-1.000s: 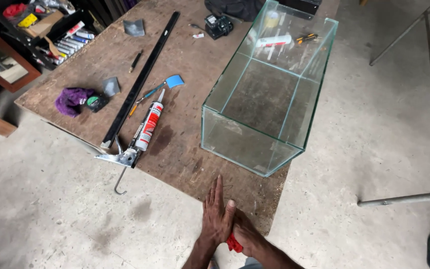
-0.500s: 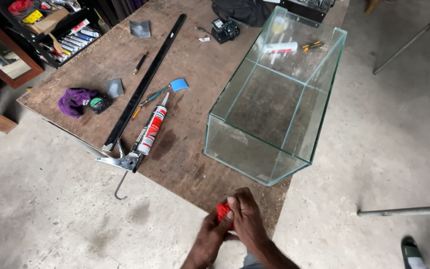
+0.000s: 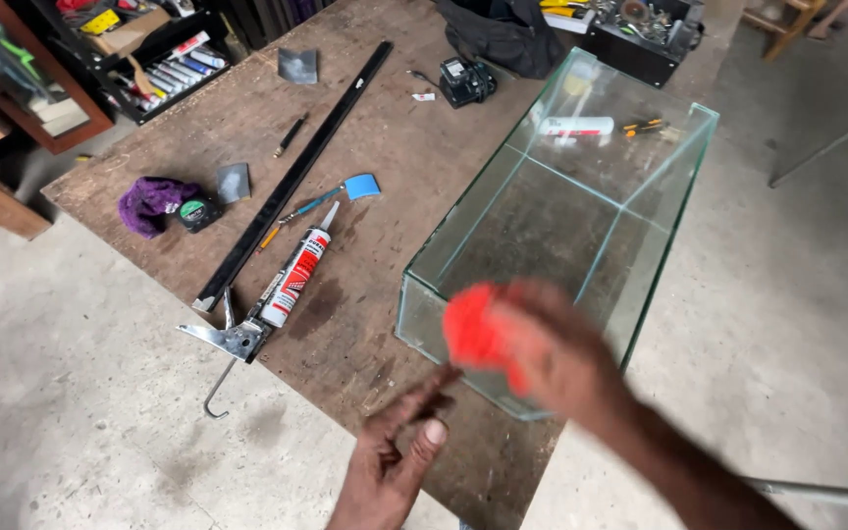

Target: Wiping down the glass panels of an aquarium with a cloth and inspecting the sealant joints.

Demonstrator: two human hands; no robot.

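Right grip (image 3: pixel 552 358) pinches a red cloth (image 3: pixel 473 334) beside the glass tank (image 3: pixel 581 196); left (image 3: pixel 395 456) spread.

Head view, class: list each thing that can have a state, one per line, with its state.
glass tank: upright on the workbench, open top, nothing inside.
caulking gun: lying flat, cartridge loaded, untouched.
red cloth: bunched in the right hand, motion-blurred.
left hand: open, holding nothing.
purple cloth: crumpled on the bench.

Right hand (image 3: pixel 552 348) is up and blurry, forearm stretching in from the lower right, fingers curled shut. Left hand (image 3: pixel 390 466) sits lower, palm up, fingers loosely open.
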